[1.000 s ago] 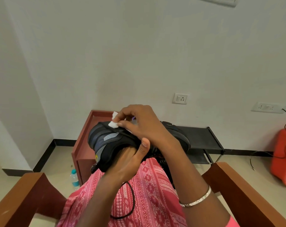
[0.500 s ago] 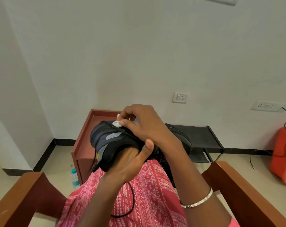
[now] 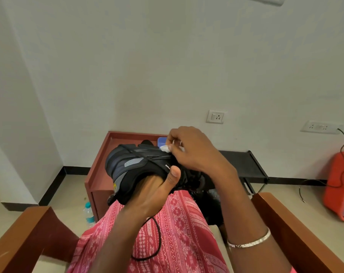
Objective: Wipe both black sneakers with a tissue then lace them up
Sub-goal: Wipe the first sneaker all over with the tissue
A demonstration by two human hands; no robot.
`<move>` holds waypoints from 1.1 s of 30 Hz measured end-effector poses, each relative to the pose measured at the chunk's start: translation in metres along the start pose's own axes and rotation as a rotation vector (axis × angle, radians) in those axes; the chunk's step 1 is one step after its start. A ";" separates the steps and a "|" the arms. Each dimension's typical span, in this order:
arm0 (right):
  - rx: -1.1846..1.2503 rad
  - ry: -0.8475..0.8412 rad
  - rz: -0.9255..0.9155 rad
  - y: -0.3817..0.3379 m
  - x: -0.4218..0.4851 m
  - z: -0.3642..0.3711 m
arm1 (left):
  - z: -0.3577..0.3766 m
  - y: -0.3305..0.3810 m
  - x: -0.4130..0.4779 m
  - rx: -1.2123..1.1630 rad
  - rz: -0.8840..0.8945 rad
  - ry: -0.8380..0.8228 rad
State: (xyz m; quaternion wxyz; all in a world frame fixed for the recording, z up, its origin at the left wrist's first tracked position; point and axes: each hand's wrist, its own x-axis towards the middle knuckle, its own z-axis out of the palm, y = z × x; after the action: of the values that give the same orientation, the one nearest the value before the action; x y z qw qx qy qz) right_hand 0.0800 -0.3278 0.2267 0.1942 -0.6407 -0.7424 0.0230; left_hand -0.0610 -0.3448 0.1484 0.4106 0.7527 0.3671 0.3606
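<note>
— What's nearest you?
— A black lace (image 3: 157,243) looping over the pink lap. Above it the left hand (image 3: 147,192) grips the black sneaker (image 3: 139,164) held up over the lap, thumb clamped outside, fingers hidden within.
— And the other?
— The right hand (image 3: 194,152) pinches a small white tissue (image 3: 165,148) against the sneaker's upper side.
— Behind?
— A red-brown table (image 3: 100,170), with a water bottle (image 3: 88,212) on the floor beside it.

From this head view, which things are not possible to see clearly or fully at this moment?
All in the head view:
1. The tissue: only a white corner shows; the right hand covers the rest.
2. The left hand: its fingers are hidden under the sneaker.
3. The blue object: half behind the right hand, unidentifiable.
4. The second sneaker: cannot be found; the held sneaker blocks the table behind.
</note>
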 end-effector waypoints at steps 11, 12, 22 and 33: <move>0.270 0.054 -0.086 -0.013 -0.001 0.012 | -0.006 0.002 0.000 0.115 -0.011 -0.037; 0.216 0.058 -0.032 -0.006 -0.005 0.010 | -0.007 0.001 -0.001 0.123 -0.019 -0.020; 0.102 0.080 0.072 -0.019 -0.018 0.008 | -0.005 0.001 -0.001 0.156 -0.026 -0.040; 0.286 -0.014 0.001 -0.001 -0.026 0.001 | -0.008 -0.003 0.000 0.056 0.004 -0.036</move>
State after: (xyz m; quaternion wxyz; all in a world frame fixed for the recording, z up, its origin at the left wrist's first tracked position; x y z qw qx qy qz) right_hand 0.0814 -0.3524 0.2199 0.2782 -0.6068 -0.7326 0.1331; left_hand -0.0687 -0.3411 0.1488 0.3951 0.7710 0.3681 0.3377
